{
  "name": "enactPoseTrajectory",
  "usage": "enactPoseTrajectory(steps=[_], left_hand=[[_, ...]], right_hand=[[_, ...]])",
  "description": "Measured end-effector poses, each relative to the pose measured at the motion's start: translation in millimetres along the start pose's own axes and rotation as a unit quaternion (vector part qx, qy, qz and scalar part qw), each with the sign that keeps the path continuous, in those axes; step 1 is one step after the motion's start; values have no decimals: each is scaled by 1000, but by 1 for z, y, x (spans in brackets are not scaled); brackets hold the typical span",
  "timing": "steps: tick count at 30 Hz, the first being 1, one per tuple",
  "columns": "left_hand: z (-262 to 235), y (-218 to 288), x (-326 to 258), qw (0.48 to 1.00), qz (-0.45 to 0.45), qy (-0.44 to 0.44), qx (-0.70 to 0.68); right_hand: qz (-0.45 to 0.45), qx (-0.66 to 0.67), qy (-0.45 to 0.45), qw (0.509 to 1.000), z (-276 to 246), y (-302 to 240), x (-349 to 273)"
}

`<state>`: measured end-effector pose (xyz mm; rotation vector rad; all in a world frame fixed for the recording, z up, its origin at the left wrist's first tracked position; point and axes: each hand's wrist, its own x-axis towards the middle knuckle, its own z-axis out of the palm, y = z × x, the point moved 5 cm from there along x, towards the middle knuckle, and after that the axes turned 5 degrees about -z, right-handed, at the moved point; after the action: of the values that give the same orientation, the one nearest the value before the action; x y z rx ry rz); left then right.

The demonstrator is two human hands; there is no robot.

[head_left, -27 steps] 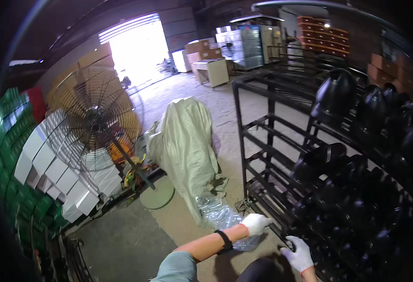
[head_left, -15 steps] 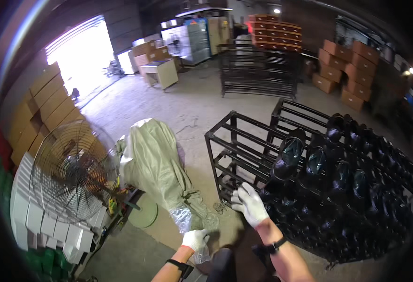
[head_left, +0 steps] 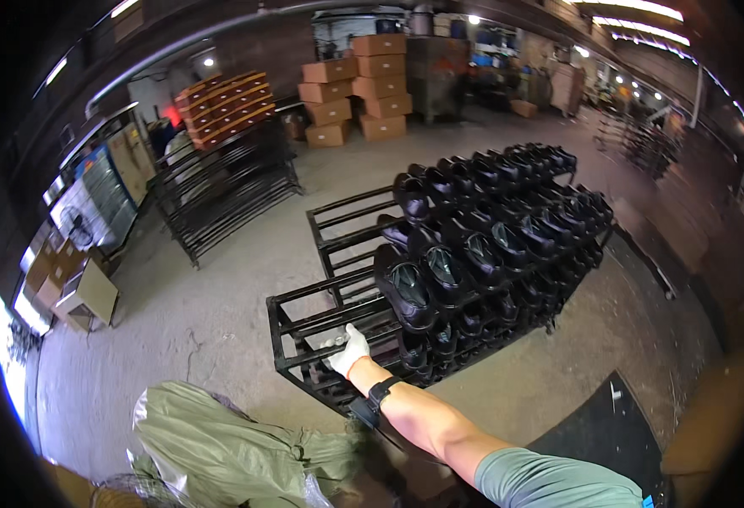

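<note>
My right hand (head_left: 351, 350), in a white knit glove with a black band at the wrist, reaches in from the lower right. Its fingers are closed round a bar at the near left end of a black metal shoe rack (head_left: 275, 334). Beside it, black lace-up shoes (head_left: 406, 288) stand in rows on the rack's tiers. Behind runs a second row of black shoes (head_left: 411, 195) on a similar frame. My left hand is out of the picture.
Crumpled olive-green sheeting (head_left: 211, 444) lies at the lower left. A dark mat (head_left: 600, 427) is on the floor at the lower right. Farther back stand another black rack (head_left: 228, 186), stacked brown cartons (head_left: 380, 89) and a pale desk-like cabinet (head_left: 88, 296).
The view has swung right, so the racks now sit mid-picture. My right hand has gone from open beside the rack to gripping its bar. My left hand has left the picture.
</note>
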<state>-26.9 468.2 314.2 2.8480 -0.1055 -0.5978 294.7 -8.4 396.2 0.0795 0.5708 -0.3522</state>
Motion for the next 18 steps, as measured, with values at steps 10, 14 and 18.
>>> enactPoseTrajectory(steps=[10,14,18], left_hand=[[-190,41,209,976,-17,-192,100],[-239,67,290,967,81,-181,158],[-255,116,362,938,205,-196,201]], right_hand=[[-140,-20,117,983,-41,-42,-36],[-202,-42,151,967,-23,-21,-59],[-266,-79,205,939,-43,-54,-85]])
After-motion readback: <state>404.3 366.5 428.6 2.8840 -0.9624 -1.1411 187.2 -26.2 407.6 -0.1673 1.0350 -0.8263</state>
